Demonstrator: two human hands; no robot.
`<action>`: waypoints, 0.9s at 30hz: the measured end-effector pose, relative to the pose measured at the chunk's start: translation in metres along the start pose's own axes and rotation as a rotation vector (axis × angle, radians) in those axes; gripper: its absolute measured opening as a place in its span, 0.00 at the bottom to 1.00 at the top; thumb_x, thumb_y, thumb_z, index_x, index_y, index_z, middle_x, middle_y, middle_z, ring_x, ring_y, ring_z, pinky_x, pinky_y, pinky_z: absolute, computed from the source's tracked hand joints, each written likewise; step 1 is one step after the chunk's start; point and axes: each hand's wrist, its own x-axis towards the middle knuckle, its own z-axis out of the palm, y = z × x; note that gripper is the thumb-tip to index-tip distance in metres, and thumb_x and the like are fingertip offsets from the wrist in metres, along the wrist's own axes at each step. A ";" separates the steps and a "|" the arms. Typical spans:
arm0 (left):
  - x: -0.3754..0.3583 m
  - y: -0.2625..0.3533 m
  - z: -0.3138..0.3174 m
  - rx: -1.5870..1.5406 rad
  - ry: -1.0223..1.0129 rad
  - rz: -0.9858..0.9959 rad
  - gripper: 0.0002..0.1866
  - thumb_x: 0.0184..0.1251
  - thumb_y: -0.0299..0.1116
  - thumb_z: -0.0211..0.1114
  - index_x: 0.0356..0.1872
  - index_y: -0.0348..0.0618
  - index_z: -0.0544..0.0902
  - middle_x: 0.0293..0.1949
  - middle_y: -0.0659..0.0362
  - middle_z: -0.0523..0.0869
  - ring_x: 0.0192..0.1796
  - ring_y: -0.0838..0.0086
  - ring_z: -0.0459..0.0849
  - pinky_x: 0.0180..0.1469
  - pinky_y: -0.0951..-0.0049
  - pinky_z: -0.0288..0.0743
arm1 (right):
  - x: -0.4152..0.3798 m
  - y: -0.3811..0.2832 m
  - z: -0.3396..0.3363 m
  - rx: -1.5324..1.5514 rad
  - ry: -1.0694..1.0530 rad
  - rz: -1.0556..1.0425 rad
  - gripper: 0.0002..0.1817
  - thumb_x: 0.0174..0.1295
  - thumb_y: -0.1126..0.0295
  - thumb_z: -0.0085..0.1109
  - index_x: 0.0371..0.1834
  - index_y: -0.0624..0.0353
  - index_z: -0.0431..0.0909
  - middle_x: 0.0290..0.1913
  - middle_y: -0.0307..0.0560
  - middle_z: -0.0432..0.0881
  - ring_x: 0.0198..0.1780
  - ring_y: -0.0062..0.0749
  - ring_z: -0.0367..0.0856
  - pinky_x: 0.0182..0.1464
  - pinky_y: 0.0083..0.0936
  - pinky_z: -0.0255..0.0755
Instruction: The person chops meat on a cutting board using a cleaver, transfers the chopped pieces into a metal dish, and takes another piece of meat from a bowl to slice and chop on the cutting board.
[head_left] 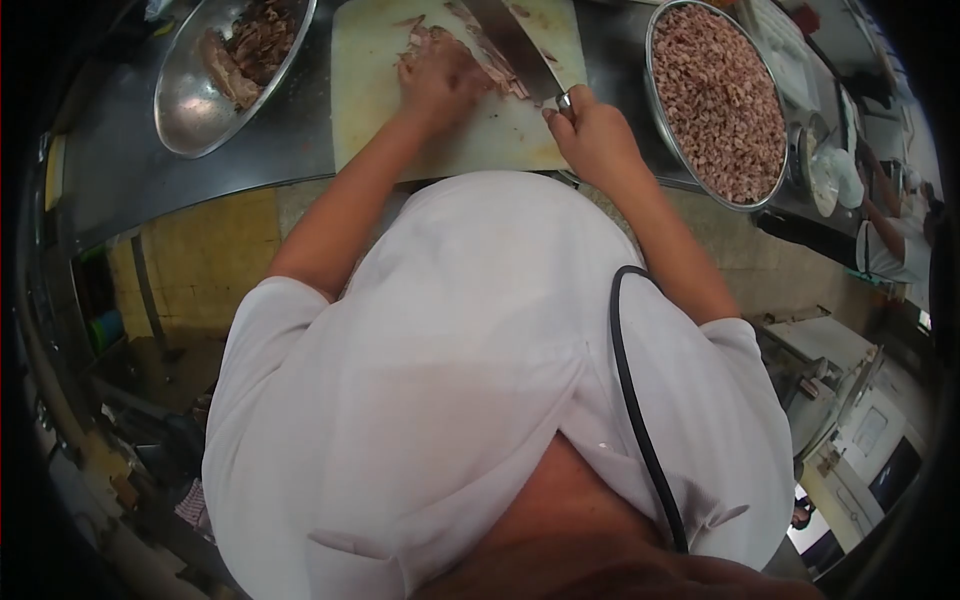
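Observation:
My right hand (597,138) is closed round the handle of a large kitchen knife (512,42), its broad blade slanting up and left over the cutting board (362,120). Strips of cooked-looking meat (510,82) lie on the board beside and under the blade. On the left, my left hand (440,82) is slightly blurred, its fingers curled down over some of the meat, close to the knife. What sits under its palm is hidden. Small scraps are scattered over the pale, stained board.
Left of the board, a metal bowl (190,122) holds larger pieces of browned meat (258,50). On the right stands a metal bowl heaped with finely chopped meat (722,108). A dark metal counter (110,190) carries these. Another person (905,235) is at the far right.

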 end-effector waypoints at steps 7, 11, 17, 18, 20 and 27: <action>-0.008 -0.015 -0.010 -0.187 0.310 0.098 0.19 0.68 0.38 0.67 0.57 0.43 0.85 0.66 0.50 0.82 0.68 0.47 0.76 0.70 0.47 0.68 | -0.007 -0.006 -0.006 0.000 0.078 -0.053 0.16 0.70 0.59 0.58 0.40 0.64 0.73 0.33 0.61 0.86 0.38 0.62 0.86 0.42 0.51 0.77; -0.011 0.002 0.000 -0.033 0.266 0.121 0.21 0.69 0.43 0.67 0.59 0.47 0.85 0.66 0.54 0.82 0.69 0.48 0.75 0.70 0.40 0.63 | 0.009 0.023 0.027 -0.273 -0.105 -0.019 0.16 0.70 0.59 0.58 0.41 0.64 0.73 0.34 0.61 0.87 0.38 0.62 0.86 0.43 0.52 0.77; -0.009 -0.005 0.008 -0.076 0.309 0.146 0.22 0.68 0.43 0.67 0.59 0.46 0.85 0.63 0.54 0.83 0.67 0.48 0.76 0.69 0.40 0.63 | -0.005 -0.013 -0.007 -0.006 -0.011 0.032 0.17 0.71 0.58 0.57 0.42 0.65 0.73 0.34 0.62 0.87 0.38 0.62 0.86 0.45 0.52 0.78; -0.009 -0.009 0.008 -0.074 0.308 0.145 0.22 0.68 0.43 0.67 0.59 0.46 0.85 0.63 0.54 0.83 0.67 0.48 0.76 0.69 0.40 0.63 | -0.012 -0.024 -0.019 0.044 0.016 0.027 0.17 0.71 0.58 0.57 0.41 0.65 0.73 0.35 0.62 0.87 0.39 0.62 0.86 0.46 0.52 0.78; -0.005 -0.011 0.002 -0.477 0.422 0.179 0.20 0.68 0.43 0.67 0.57 0.45 0.86 0.60 0.53 0.85 0.65 0.49 0.77 0.67 0.45 0.68 | -0.015 -0.032 -0.022 0.099 0.044 0.026 0.17 0.71 0.58 0.57 0.41 0.65 0.72 0.35 0.62 0.87 0.40 0.62 0.86 0.46 0.52 0.78; -0.007 -0.006 -0.001 -0.126 0.360 0.168 0.17 0.68 0.43 0.66 0.51 0.46 0.89 0.57 0.53 0.86 0.63 0.52 0.79 0.65 0.48 0.71 | 0.013 0.001 0.026 -0.204 -0.165 0.002 0.18 0.66 0.65 0.59 0.51 0.68 0.75 0.39 0.68 0.87 0.44 0.65 0.87 0.50 0.53 0.79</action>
